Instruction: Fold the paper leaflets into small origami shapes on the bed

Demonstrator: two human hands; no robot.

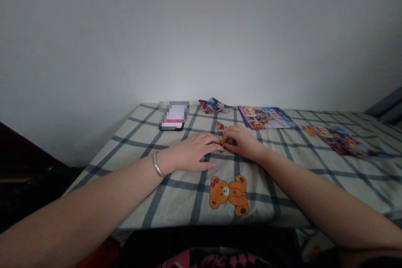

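Observation:
A small folded piece of colourful printed paper lies on the checked cloth between my hands, partly hidden by my fingers. My left hand rests palm down with its fingers stretched out, the fingertips touching the paper's left edge. My right hand has its fingers curled, thumb and forefinger pinching the paper's lower right side. Behind the hands, near the wall, sits a folded paper shape with a similar bright print.
A phone with a blurred screen lies at the back left. Printed sheets are stacked at the back right, and another sheet lies farther right. The checked tablecloth bears a bear print, and a wall stands behind.

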